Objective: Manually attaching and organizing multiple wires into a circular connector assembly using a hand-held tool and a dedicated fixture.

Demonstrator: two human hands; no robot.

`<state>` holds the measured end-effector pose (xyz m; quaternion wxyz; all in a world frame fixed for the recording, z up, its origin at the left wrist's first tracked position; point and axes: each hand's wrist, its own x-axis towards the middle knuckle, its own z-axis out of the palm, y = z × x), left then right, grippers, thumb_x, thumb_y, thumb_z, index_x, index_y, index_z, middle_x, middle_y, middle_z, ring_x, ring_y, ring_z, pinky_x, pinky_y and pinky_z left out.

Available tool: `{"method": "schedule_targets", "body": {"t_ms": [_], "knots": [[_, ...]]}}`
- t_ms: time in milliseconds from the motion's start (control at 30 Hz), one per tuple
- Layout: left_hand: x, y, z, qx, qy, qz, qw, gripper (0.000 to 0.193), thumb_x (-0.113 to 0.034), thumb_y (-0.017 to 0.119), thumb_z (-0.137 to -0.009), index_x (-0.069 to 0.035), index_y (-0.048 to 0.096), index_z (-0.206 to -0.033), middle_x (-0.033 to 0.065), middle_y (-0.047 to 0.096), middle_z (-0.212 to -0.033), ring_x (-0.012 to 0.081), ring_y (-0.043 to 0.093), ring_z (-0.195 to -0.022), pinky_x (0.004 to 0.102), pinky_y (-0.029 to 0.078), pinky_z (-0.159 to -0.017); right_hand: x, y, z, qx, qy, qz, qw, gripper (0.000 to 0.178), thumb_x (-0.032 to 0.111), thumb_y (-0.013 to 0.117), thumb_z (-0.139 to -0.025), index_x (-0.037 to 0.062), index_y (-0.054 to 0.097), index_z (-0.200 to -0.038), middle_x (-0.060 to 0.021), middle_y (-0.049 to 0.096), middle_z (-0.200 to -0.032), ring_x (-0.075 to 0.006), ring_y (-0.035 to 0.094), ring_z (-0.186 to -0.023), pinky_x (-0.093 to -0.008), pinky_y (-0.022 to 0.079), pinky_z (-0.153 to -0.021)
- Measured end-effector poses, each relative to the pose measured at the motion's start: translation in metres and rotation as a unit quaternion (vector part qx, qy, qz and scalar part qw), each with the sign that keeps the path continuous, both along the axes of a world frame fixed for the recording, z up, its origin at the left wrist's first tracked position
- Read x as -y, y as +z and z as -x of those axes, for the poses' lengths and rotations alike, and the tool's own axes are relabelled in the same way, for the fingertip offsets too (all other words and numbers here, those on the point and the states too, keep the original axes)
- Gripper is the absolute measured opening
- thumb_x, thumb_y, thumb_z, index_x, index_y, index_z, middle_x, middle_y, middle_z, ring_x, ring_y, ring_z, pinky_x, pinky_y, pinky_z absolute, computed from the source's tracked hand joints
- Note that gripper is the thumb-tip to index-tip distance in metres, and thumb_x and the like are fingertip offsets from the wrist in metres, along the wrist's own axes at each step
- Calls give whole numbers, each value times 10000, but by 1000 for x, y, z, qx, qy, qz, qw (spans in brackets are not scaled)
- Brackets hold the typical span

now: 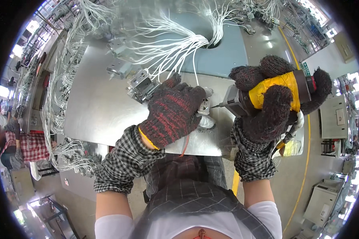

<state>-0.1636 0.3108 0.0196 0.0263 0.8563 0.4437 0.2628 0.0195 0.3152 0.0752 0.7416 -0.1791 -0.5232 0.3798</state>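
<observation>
My right hand (269, 99), in a dark knit glove, is wrapped round a power screwdriver (272, 91) bound with yellow tape. Its thin bit points left at a small metal connector (204, 106), with the tip close beside it; whether they touch I cannot tell. Fingers of my left hand (174, 109), in a dark and red knit glove, are closed on that connector from the left. White wires (175, 42) fan out beyond the hands, and one runs down toward the connector. Just left of my left hand stands a metal connector block (141, 85).
A bare metal tabletop (93, 115) lies under the hands, with a grey-blue panel (233, 51) and its round hole beyond. Bundles of white wires (54, 103) hang along the left. At the far left is another person in a red checked garment (34, 147).
</observation>
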Motion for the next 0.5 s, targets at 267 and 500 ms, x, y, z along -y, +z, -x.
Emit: {"method": "schedule_targets", "body": {"t_ms": [267, 500], "knots": [[3, 11, 2, -60, 8, 40, 997, 569, -317, 783, -707, -140, 587, -1211, 74, 659, -889, 262, 656, -915, 470, 393, -1041, 3, -1, 1, 33, 5, -18, 999, 764, 158, 717, -884, 265, 257, -1483, -189, 639, -1112, -326, 676, -843, -516, 600, -727], [27, 30, 18, -95, 22, -52, 994, 769, -383, 769, -692, 16, 524, -1302, 144, 638, -1028, 302, 591, -977, 441, 452, -944, 2, -8, 8, 63, 9, -34, 997, 762, 125, 726, -875, 239, 278, -1481, -166, 635, -1125, -304, 672, -918, -504, 599, -780]]}}
